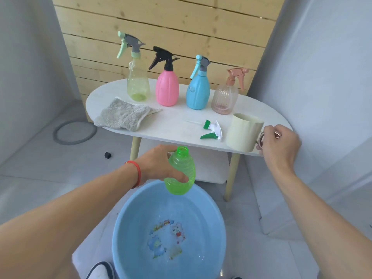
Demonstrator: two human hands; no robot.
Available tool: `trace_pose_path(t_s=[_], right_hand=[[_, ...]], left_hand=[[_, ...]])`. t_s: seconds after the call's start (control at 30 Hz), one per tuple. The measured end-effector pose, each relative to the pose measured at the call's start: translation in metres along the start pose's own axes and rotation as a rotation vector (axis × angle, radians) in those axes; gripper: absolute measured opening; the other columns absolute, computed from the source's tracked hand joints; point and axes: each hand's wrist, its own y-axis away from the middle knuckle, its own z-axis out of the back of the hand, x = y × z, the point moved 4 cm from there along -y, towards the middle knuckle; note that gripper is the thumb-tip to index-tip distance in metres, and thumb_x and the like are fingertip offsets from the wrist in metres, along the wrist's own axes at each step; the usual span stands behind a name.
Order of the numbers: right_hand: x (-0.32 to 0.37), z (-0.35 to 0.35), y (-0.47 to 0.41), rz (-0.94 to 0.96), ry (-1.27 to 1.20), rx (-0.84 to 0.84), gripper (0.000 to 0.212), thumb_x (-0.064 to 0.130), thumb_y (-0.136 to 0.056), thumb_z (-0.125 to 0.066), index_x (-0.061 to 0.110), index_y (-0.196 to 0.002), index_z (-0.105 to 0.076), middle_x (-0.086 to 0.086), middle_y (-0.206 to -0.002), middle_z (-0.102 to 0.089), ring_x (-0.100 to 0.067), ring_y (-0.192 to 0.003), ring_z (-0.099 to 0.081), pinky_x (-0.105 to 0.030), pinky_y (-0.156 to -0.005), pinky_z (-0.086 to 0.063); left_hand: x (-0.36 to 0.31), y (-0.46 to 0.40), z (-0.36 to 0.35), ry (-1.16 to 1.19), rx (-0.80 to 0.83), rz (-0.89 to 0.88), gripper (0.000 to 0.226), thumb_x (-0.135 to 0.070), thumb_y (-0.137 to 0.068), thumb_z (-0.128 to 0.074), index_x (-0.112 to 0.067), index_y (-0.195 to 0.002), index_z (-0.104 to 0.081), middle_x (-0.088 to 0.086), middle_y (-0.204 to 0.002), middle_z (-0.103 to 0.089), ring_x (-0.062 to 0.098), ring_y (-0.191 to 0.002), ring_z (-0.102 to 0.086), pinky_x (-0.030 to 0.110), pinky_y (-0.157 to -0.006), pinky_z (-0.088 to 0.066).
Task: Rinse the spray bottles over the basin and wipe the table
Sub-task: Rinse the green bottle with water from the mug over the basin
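My left hand (159, 164) grips the open green bottle (180, 171), neck up, over the far rim of the blue basin (128, 224) at 6 o'clock; a little water and a cartoon print show on the basin's floor. My right hand (279, 143) is curled round the metal handle of the cream jug (244, 133), which stands at the near right edge of the table (171, 125), at 3 o'clock. The two hands are well apart.

The table is a white oval on pale wooden legs with a lower shelf. Along its far side, from 11 to 1 o'clock, stand a clear yellow-green spray bottle (137, 77), a pink spray bottle (167, 85), a blue spray bottle (198, 89) and a clear ribbed pink spray bottle (226, 97), all upright. A grey cloth (122, 116) lies at the left end, and the green-and-white spray head (211, 130) lies just beside the jug.

Behind is a pale plank wall (161, 27) between grey-white walls. The floor is light tile, with a grey ring (74, 132) at 9 o'clock.
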Motion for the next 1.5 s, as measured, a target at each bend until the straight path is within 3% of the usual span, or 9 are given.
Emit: trace_pose_path(t_s=[0.27, 0.47, 0.6, 0.73, 0.83, 1.0, 1.27, 1.33, 1.5], right_hand=[[-0.024, -0.016, -0.036, 0.055, 0.174, -0.045, 0.045, 0.033, -0.1, -0.042, -0.001, -0.073, -0.05, -0.013, -0.07, -0.06, -0.038, -0.072, -0.053, -0.042, -0.063, -0.039], [-0.039, -0.024, -0.032, -0.057, 0.318, 0.027, 0.047, 0.043, -0.097, -0.039, 0.011, -0.063, -0.047, -0.013, -0.073, -0.059, -0.041, -0.08, -0.058, -0.048, -0.07, -0.05], [-0.015, -0.012, -0.018, 0.171, 0.423, -0.178, 0.028, 0.035, -0.093, -0.051, 0.009, -0.098, -0.06, -0.012, -0.1, -0.062, -0.038, -0.099, -0.053, -0.048, -0.081, -0.043], [0.026, -0.059, 0.007, 0.504, 0.401, 0.258, 0.018, 0.025, -0.096, -0.058, 0.012, -0.107, -0.064, -0.007, -0.107, -0.063, -0.034, -0.105, -0.055, -0.044, -0.086, -0.044], [0.036, -0.105, 0.008, 0.342, 0.597, 0.513, 0.045, 0.042, -0.104, -0.046, 0.011, -0.136, -0.054, -0.018, -0.126, -0.058, -0.04, -0.115, -0.053, -0.046, -0.096, -0.043], [0.031, -0.142, -0.002, 0.167, 0.732, 0.623, 0.054, 0.053, -0.103, -0.045, 0.015, -0.141, -0.046, -0.018, -0.134, -0.052, -0.039, -0.123, -0.047, -0.044, -0.095, -0.04], [0.038, -0.099, 0.007, 0.142, 0.215, 0.562, 0.031, 0.034, -0.092, -0.074, 0.024, -0.12, -0.065, -0.009, -0.113, -0.049, -0.027, -0.094, -0.056, -0.02, -0.075, -0.051], [0.039, -0.077, 0.011, 0.186, 0.149, 0.542, 0.029, 0.032, -0.088, -0.078, 0.027, -0.115, -0.068, -0.006, -0.108, -0.057, -0.026, -0.095, -0.06, -0.036, -0.083, -0.057], [0.048, -0.03, 0.02, 0.313, 0.098, 0.477, 0.03, 0.023, -0.086, -0.081, 0.031, -0.113, -0.071, 0.003, -0.105, -0.066, -0.017, -0.095, -0.056, -0.022, -0.077, -0.039]], left_hand=[[0.007, -0.014, 0.0, 0.023, -0.024, 0.027, 0.064, -0.041, -0.043, -0.094, -0.036, -0.103, -0.073, -0.01, -0.098, -0.077, 0.013, -0.092, -0.073, 0.043, -0.085, -0.062], [0.004, -0.017, -0.003, 0.046, -0.032, 0.036, 0.062, -0.037, -0.044, -0.096, -0.035, -0.103, -0.073, -0.01, -0.098, -0.077, 0.014, -0.092, -0.074, 0.043, -0.083, -0.063], [0.002, -0.016, -0.003, 0.044, -0.04, 0.043, 0.064, -0.037, -0.045, -0.096, -0.036, -0.104, -0.073, -0.009, -0.099, -0.077, 0.014, -0.092, -0.074, 0.042, -0.084, -0.063], [-0.001, -0.016, -0.002, -0.005, -0.087, 0.052, 0.085, -0.046, -0.042, -0.096, -0.038, -0.12, -0.063, -0.011, -0.111, -0.07, 0.009, -0.096, -0.07, 0.035, -0.086, -0.06], [-0.007, -0.013, -0.002, -0.044, -0.115, 0.049, 0.08, -0.04, -0.053, -0.097, -0.035, -0.122, -0.057, -0.015, -0.11, -0.063, 0.006, -0.098, -0.064, 0.022, -0.077, -0.053], [-0.009, -0.009, 0.004, -0.099, -0.142, 0.037, 0.07, -0.04, -0.058, -0.096, -0.031, -0.118, -0.06, -0.014, -0.107, -0.062, 0.005, -0.096, -0.062, 0.013, -0.066, -0.043], [0.003, -0.007, 0.016, -0.106, -0.19, 0.025, 0.079, -0.048, -0.052, -0.094, -0.032, -0.122, -0.061, -0.009, -0.118, -0.061, 0.011, -0.108, -0.06, 0.028, -0.086, -0.05], [0.004, -0.005, 0.015, -0.067, -0.212, 0.023, 0.073, -0.047, -0.052, -0.093, -0.036, -0.117, -0.064, -0.011, -0.112, -0.064, 0.008, -0.104, -0.062, 0.029, -0.087, -0.054], [0.007, -0.005, 0.011, -0.032, -0.261, 0.026, 0.07, -0.046, -0.054, -0.092, -0.041, -0.118, -0.066, -0.014, -0.108, -0.065, 0.007, -0.102, -0.064, 0.031, -0.086, -0.056]])
